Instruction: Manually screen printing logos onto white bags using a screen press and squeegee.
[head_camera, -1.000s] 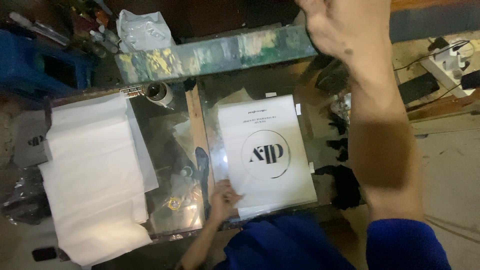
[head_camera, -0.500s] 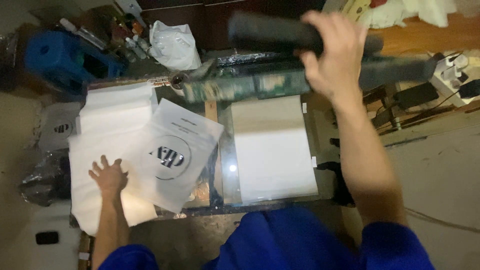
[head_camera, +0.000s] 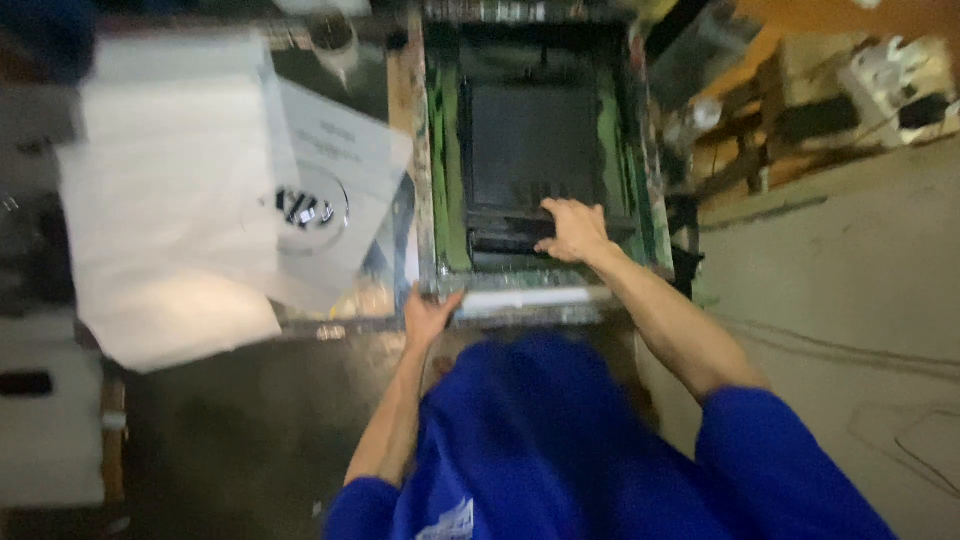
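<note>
Screen-print frame (head_camera: 540, 165) lay flat on the bench, centre-top of the frame, w/ its green-stained border round a dark mesh panel; long axis ran top-to-bottom in the picture, i.e. away from the person, near short edge facing the blue-clad torso. Right hand (head_camera: 572, 230) sat on a dark squeegee (head_camera: 510, 228) lying crosswise on the lower part of the mesh, fingers curled over its bar, so clamped on it as far as the blur allowed. The squeegee's long axis ran left-right, square to the frame's. Left hand (head_camera: 428, 318) was at the frame's near-left corner, lower centre, fingers spread flat against the edge, apparently pressing rather than gripping; exact contact hard to tell. Judged step: the frame was down and steadied and the blade set for an ink stroke, or at the near end of one; can't say which direction. Next move would prob. call for even downward pressure, the blade kept square to the frame sides, and the left hand holding the frame from shifting. At left of the frame, a stack of white sheets (head_camera: 170, 200) w/ one printed sheet (head_camera: 325, 200) bearing a round dark emblem lying skewed on top, just beside the frame's left side. Bench clutter at upper right was too blurred to name.
</note>
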